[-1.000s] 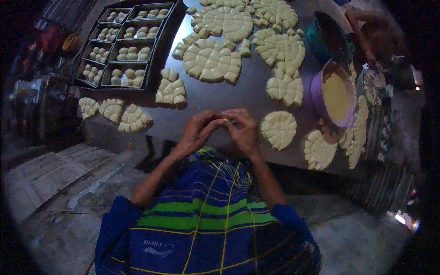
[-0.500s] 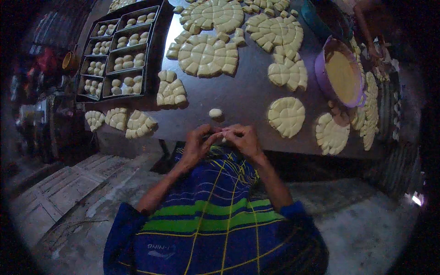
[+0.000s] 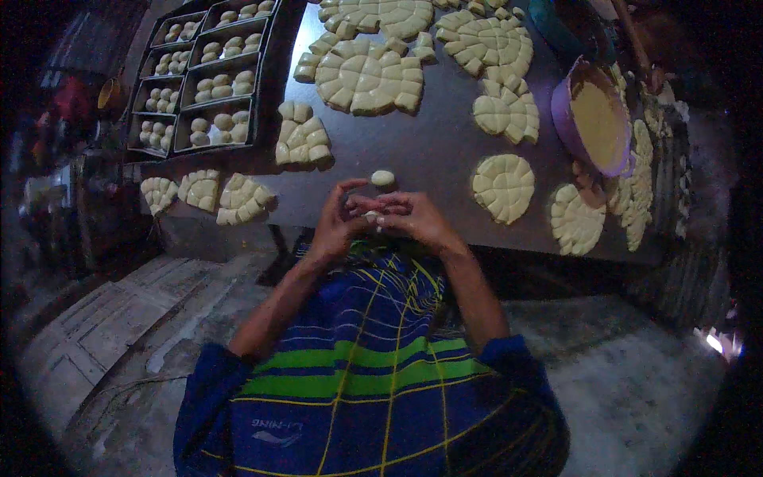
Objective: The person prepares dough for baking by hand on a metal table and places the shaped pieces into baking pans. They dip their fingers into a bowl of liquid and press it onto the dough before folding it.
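My left hand (image 3: 337, 226) and my right hand (image 3: 424, 222) meet just over the table's near edge. Between them, held by the curled fingers, is a small pale piece of dough (image 3: 372, 215), mostly covered by the thumbs and fingertips. A round dough ball (image 3: 382, 178) lies on the table right beyond my fingertips. Left of it sits a scored wedge of dough (image 3: 303, 135) cut into chunks. To the right is a round, flat dough slab (image 3: 504, 188) with cut lines.
Sectioned black baking pans (image 3: 181, 106) with dough balls stand at far left. Larger cut dough slabs (image 3: 369, 75) spread over the dark table (image 3: 429, 135). A purple basin (image 3: 566, 119) of yellowish contents stands right; what looks like another person's hand (image 3: 589, 188) is beside it.
Both hands have moved slightly away from my body, and their fingers have opened out somewhat around the dough piece. The whole view has shifted slightly.
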`<action>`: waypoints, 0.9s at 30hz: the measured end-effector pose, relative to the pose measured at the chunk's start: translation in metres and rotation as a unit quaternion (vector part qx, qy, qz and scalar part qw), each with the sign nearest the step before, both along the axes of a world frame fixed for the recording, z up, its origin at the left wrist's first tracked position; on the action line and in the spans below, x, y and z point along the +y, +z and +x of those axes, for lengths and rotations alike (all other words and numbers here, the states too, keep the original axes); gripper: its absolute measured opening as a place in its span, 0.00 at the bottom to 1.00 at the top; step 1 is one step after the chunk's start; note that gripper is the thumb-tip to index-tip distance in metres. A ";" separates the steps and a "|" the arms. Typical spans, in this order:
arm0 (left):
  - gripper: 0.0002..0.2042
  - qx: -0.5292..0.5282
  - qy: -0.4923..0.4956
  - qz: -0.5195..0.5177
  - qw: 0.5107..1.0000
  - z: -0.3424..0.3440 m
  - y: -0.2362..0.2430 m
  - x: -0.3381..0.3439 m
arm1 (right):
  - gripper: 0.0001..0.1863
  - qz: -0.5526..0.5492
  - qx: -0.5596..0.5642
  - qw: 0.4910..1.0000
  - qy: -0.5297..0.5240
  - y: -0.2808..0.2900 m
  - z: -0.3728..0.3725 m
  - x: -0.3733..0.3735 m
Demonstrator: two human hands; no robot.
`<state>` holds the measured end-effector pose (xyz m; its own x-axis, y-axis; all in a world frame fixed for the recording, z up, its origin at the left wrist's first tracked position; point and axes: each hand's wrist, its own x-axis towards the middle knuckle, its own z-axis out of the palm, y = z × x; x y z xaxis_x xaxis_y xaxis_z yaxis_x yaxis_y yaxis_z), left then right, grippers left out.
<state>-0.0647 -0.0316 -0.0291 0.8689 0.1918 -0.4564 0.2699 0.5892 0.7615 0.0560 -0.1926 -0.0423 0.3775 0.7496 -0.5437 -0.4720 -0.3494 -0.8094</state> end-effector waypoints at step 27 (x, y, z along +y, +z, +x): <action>0.16 0.042 0.091 0.066 0.993 -0.023 -0.003 0.095 | 0.29 -0.146 -0.654 0.728 0.144 -0.009 -0.005 0.031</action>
